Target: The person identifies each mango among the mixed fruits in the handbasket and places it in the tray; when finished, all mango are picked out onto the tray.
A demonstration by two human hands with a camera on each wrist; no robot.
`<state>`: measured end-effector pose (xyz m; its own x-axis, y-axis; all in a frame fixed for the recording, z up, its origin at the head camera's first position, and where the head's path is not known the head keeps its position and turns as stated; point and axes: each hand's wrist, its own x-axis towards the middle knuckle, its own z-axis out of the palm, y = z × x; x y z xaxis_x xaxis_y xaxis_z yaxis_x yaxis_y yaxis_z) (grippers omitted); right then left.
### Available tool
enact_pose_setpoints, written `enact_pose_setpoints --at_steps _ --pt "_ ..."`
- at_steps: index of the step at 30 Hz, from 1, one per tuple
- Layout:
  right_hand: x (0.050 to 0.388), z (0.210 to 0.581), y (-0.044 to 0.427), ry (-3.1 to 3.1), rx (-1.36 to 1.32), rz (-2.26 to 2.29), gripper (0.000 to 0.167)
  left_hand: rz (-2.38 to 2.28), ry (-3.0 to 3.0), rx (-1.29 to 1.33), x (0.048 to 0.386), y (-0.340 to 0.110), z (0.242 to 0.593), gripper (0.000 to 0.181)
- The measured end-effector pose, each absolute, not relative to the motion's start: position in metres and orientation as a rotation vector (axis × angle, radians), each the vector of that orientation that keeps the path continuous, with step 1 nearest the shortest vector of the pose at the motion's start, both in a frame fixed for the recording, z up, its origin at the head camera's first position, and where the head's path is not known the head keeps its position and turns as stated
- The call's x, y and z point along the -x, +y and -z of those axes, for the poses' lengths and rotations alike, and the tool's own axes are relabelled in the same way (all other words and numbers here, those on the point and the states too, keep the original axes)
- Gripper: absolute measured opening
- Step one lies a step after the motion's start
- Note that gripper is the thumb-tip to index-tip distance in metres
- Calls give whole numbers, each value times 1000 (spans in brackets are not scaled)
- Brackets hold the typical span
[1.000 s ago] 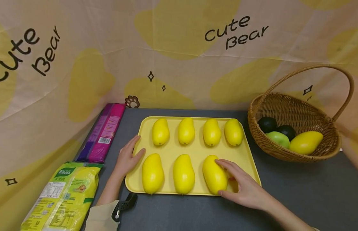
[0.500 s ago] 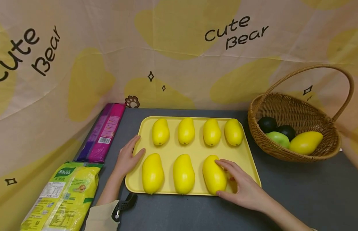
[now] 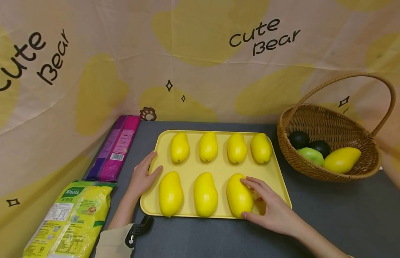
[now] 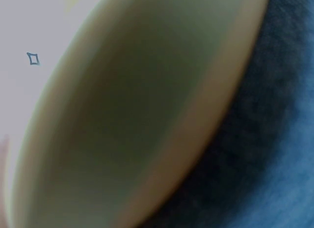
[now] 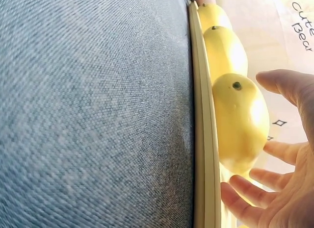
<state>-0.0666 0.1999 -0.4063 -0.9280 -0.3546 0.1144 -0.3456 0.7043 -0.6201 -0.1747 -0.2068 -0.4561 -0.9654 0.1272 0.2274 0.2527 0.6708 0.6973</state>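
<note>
Several yellow mangoes stand in two rows on a pale yellow tray. Around the front-right mango my right hand holds lightly, its thumb at the near end and its index finger at the far end. In the right wrist view, the right hand's other fingers hang loosely spread beside the mango. My left hand rests along the tray's left rim, thumb over the edge and fingers nearly straight. The left wrist view is filled by a blurred pale shape, so that hand does not show there.
At right, a wicker basket holds a mango, a green fruit and two dark ones. A pink-purple packet and a yellow-green Knorr bag lie left. A patterned cloth hangs behind the grey table.
My right thumb has shifted slightly left, and the front-right mango has turned slightly with it. The left hand, tray and other mangoes keep their places.
</note>
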Motion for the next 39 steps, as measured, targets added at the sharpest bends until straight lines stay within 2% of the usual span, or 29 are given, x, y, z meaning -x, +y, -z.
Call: enact_pose_setpoints --at_steps 6,13,17,24,30,33,39 --pt "69 401 204 2883 586 1138 72 1188 -2716 311 174 -205 455 60" --pt "75 379 222 2966 554 1343 33 1182 -2704 324 175 -205 455 60" --pt "79 359 235 2984 506 1433 22 1170 -2701 335 176 -207 456 60" --pt "87 324 267 3066 433 1398 18 1167 -2703 342 177 -207 457 59" --pt "103 297 308 3175 245 1144 19 1160 -2725 328 177 -208 458 60" --pt "113 286 326 3224 106 943 24 1163 -2725 324 176 -208 458 60" --pt "134 275 360 3169 27 615 42 1161 -2725 333 176 -209 459 61"
